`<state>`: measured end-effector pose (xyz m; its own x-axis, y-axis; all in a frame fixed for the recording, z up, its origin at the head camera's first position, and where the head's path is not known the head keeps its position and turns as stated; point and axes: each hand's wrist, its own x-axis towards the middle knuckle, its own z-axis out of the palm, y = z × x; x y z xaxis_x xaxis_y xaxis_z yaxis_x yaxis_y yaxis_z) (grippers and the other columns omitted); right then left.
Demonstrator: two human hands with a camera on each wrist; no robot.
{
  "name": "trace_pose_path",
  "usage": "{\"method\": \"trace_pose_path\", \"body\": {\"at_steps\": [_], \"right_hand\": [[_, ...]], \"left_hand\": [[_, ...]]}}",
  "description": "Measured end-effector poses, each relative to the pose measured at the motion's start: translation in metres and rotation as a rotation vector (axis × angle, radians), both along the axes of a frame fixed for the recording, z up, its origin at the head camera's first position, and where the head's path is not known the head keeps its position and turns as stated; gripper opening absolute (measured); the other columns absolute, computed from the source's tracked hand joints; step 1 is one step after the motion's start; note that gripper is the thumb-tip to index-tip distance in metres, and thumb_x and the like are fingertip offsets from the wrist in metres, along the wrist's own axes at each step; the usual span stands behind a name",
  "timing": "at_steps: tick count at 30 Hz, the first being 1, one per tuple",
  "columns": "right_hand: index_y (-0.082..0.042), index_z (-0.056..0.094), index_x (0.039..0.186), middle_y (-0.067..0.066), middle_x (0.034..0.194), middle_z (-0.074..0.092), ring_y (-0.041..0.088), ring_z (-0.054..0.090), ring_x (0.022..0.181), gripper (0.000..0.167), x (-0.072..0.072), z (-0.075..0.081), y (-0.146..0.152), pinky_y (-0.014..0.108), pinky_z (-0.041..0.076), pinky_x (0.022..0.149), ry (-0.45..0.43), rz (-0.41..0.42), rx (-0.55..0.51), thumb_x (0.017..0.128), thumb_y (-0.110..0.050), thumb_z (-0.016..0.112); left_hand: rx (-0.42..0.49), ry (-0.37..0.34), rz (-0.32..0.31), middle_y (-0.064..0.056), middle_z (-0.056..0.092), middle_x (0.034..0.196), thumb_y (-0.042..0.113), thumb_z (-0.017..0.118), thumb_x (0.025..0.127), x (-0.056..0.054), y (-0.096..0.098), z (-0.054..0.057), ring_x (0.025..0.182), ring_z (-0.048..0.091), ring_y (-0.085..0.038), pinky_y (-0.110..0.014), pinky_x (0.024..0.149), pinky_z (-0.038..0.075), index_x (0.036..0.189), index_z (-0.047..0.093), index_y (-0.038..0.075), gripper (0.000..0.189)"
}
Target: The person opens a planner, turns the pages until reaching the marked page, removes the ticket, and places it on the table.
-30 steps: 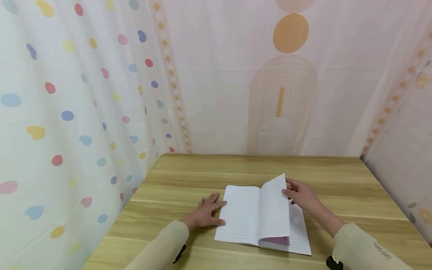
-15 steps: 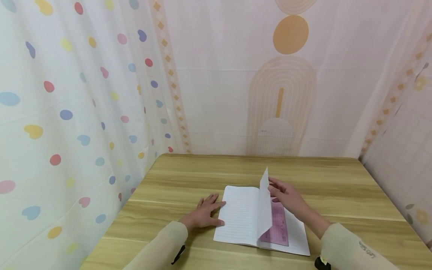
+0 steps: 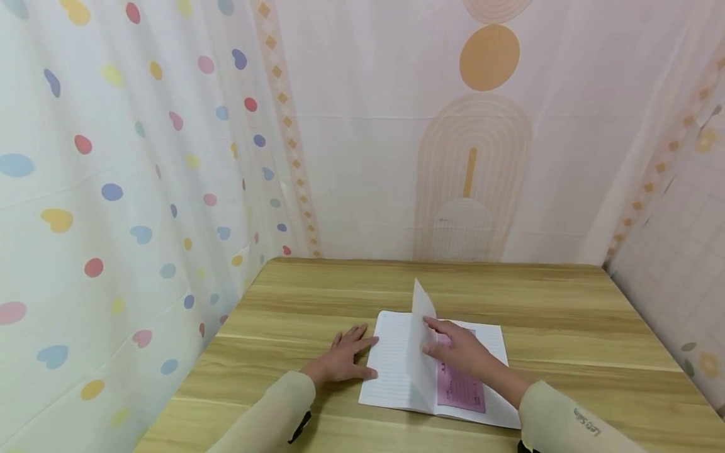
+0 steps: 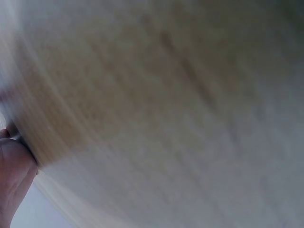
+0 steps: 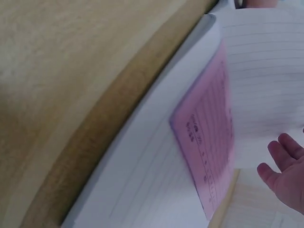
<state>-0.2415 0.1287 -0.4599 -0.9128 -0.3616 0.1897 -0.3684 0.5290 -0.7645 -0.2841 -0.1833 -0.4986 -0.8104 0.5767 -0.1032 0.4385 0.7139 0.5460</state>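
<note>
An open lined notebook lies on the table, with one page standing up near its middle and leaning left. My right hand touches that page from the right, its fingers extended against the paper. Beneath the hand, a pink printed slip lies on the right-hand page beside the fold. The right wrist view shows the pink slip close up, and the loosely bent fingers of the right hand by the raised page. My left hand rests spread at the notebook's left edge, thumb and forefinger on its margin.
The wood-grain table extends around the notebook on all sides. A dotted curtain hangs along the left, and a patterned curtain hangs behind the table's far edge.
The page has swung from the right over to the left, pushed by my right hand, uncovering the pink slip. My left hand has stayed at the notebook's left edge.
</note>
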Motion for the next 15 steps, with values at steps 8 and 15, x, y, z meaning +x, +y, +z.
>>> {"method": "trace_pose_path", "body": {"at_steps": [8,15], "right_hand": [[-0.005,0.054,0.142,0.022,0.141,0.052,0.043,0.047,0.130,0.064,0.003,-0.017,-0.006,0.058,0.037,0.106,0.091,0.104,0.244,0.091,-0.040,0.071],[-0.003,0.061,0.134,0.027,0.137,0.053,0.047,0.048,0.128,0.056,0.008,-0.021,-0.005,0.060,0.035,0.107,0.185,0.163,0.375,0.087,-0.031,0.076]], "left_hand": [[0.017,0.021,-0.002,-0.018,0.016,0.163,0.045,0.063,0.096,-0.004,-0.001,-0.005,0.151,0.006,-0.035,-0.059,0.117,0.000,0.154,0.037,0.010,0.072],[0.130,-0.003,0.037,-0.020,0.022,0.161,0.031,0.033,0.110,-0.004,-0.001,-0.004,0.150,0.009,-0.038,-0.062,0.115,-0.001,0.154,0.033,0.004,0.052]]}}
